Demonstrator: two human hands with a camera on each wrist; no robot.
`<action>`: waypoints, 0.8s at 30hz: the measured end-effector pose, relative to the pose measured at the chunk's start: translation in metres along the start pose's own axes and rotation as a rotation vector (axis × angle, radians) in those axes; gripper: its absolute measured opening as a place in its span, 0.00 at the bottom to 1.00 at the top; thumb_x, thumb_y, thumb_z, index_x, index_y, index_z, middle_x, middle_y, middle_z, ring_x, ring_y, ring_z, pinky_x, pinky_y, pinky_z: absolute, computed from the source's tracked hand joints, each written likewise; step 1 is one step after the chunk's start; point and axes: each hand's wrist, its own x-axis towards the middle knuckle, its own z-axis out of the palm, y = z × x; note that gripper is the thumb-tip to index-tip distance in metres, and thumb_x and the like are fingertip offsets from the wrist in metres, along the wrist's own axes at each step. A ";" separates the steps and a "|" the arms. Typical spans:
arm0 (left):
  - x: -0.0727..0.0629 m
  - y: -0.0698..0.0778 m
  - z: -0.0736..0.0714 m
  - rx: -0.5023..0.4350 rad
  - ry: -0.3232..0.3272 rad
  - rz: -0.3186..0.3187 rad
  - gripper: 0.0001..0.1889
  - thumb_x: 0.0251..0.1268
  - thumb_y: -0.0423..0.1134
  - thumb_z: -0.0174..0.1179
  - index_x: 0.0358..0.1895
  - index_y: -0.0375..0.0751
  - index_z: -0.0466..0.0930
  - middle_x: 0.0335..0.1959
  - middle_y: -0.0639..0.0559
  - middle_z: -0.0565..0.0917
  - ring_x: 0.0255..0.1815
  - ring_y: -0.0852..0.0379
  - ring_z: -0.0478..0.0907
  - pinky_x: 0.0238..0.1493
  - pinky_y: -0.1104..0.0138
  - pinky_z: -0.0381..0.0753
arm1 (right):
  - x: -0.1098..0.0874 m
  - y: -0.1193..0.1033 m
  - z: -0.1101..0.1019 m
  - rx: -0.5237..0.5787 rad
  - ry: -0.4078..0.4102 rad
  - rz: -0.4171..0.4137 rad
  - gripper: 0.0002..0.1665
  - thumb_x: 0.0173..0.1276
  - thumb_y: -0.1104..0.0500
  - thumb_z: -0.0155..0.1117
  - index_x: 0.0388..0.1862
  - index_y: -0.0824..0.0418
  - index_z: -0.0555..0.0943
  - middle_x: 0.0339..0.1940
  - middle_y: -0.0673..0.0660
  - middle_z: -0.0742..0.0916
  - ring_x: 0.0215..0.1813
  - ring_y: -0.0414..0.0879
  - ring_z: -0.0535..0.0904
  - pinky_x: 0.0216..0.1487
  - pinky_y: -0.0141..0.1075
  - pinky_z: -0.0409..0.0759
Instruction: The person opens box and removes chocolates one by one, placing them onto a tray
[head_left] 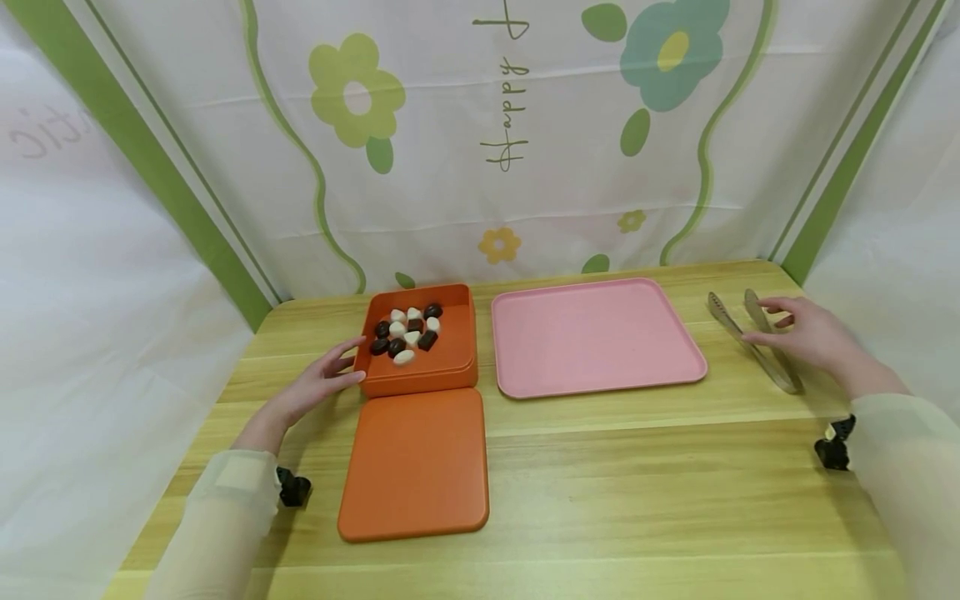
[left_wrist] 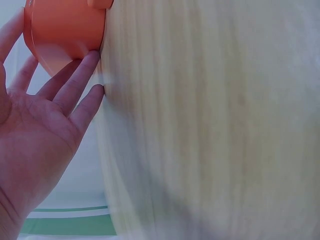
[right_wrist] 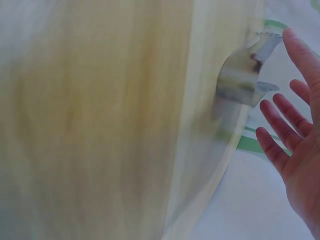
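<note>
At the left of the tabletop (head_left: pixel 637 492), the left hand (head_left: pixel 311 390) rests with fingers extended against the orange box's (head_left: pixel 420 383) left side, its grip slack, probably to steady it; dark and white chocolates (head_left: pixel 397 329) sit inside, exposed because the orange lid (head_left: pixel 415 467) lies off on the near side. At the right, the right hand's (head_left: pixel 813 333) grip is unclenched about the metal tongs (head_left: pixel 768 367), contact unclear; their arms splay toward the far side; the pink tray (head_left: pixel 592 333) lies between box and tongs, seemingly handy to both.
</note>
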 end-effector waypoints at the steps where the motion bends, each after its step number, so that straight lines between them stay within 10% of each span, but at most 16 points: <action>1: 0.000 0.000 0.000 -0.001 0.000 0.000 0.37 0.72 0.48 0.56 0.79 0.51 0.49 0.78 0.41 0.47 0.76 0.35 0.44 0.68 0.39 0.49 | -0.001 0.000 0.000 0.002 0.006 -0.001 0.50 0.64 0.43 0.68 0.69 0.76 0.61 0.61 0.80 0.68 0.53 0.75 0.71 0.49 0.66 0.69; 24: 0.000 0.000 0.001 0.003 -0.002 -0.003 0.37 0.72 0.49 0.56 0.79 0.51 0.48 0.78 0.39 0.47 0.76 0.35 0.43 0.68 0.39 0.50 | -0.012 0.012 0.005 -0.036 -0.017 -0.001 0.48 0.61 0.43 0.71 0.63 0.79 0.66 0.57 0.80 0.75 0.50 0.71 0.77 0.47 0.59 0.74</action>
